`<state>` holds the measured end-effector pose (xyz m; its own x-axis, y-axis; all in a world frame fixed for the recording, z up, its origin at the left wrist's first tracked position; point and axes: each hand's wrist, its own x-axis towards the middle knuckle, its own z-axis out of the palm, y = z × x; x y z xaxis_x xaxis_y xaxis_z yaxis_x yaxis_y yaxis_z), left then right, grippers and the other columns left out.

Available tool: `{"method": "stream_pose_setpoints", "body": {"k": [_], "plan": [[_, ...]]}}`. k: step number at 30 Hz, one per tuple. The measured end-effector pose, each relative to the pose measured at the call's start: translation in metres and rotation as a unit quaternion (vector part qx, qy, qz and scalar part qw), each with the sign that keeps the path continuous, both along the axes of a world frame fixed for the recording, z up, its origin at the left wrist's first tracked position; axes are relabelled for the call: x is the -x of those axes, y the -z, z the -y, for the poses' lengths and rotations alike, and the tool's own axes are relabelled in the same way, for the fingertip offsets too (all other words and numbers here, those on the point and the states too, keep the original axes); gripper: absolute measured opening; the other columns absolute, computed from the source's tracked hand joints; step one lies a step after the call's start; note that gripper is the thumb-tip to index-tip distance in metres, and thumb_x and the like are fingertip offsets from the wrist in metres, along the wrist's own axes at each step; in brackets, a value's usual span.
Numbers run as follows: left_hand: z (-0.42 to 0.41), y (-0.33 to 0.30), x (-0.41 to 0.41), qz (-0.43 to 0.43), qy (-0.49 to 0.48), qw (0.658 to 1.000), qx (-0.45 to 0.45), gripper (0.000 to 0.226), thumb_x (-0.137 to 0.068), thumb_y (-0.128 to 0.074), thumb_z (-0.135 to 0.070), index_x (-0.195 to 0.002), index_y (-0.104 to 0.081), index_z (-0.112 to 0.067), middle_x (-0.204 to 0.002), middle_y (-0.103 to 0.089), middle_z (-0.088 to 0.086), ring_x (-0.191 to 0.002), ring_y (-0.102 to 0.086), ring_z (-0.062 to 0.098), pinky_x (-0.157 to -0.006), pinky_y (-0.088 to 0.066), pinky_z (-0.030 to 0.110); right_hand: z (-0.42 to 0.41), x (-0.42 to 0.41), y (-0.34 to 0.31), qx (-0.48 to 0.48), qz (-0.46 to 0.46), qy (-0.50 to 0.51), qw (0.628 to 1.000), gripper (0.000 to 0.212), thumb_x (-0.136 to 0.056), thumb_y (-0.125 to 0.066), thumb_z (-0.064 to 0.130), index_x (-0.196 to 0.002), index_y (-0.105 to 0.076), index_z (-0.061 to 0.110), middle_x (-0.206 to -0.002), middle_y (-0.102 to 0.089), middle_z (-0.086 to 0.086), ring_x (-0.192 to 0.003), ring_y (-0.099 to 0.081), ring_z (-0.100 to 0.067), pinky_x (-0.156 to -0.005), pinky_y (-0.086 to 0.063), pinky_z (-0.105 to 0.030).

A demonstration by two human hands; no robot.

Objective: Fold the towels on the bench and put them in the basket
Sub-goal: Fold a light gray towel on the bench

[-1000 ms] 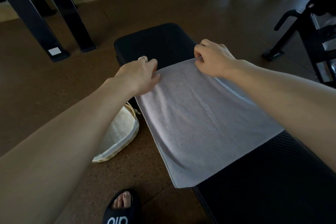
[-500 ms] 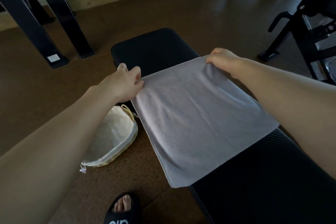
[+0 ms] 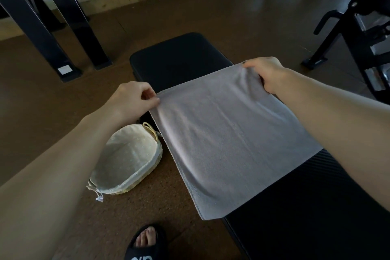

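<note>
Towel [image 3: 230, 143] flat across bench [image 3: 181, 57], near-left edge overhanging above floor. Left hand [image 3: 128, 103] pinches far-left corner, right hand [image 3: 266, 74] pinches far-right corner. Basket [image 3: 156, 154] on floor, left of bench. Tip: lift both corners level, bring toward near edge, match edges.

Black padded worktop [image 3: 181, 59] runs from far end toward lower right of view. Grey towel [image 3: 228, 139] lies spread across its middle, left edge hanging over worktop's left side. Brown floor [image 3: 42, 101] under worktop. On floor, just beside worktop's left side: basket [image 3: 126, 160] with pale cloth lining. Nearer on floor: foot in black slipper [image 3: 145, 245].
</note>
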<state>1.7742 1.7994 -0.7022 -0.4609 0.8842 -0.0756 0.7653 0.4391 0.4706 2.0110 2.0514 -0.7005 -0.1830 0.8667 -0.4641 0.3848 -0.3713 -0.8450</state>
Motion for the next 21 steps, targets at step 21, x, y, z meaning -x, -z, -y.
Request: {"method": "stream_pose_setpoints", "body": {"k": [21], "plan": [[0.058,-0.156,-0.085,-0.038,0.037,0.977,-0.207,0.008,-0.092,-0.074,-0.031,-0.093,-0.072,-0.023,-0.088,-0.068,-0.009,-0.086,-0.063,0.006,-0.076,-0.049,0.028,0.081,-0.144,-0.147,-0.246,-0.068,0.04,0.966,0.009,-0.083,-0.081,0.021,-0.086,-0.074,0.025,-0.103,-0.07,-0.001,-0.101,-0.066,-0.018,-0.076,-0.053,-0.027]]}}
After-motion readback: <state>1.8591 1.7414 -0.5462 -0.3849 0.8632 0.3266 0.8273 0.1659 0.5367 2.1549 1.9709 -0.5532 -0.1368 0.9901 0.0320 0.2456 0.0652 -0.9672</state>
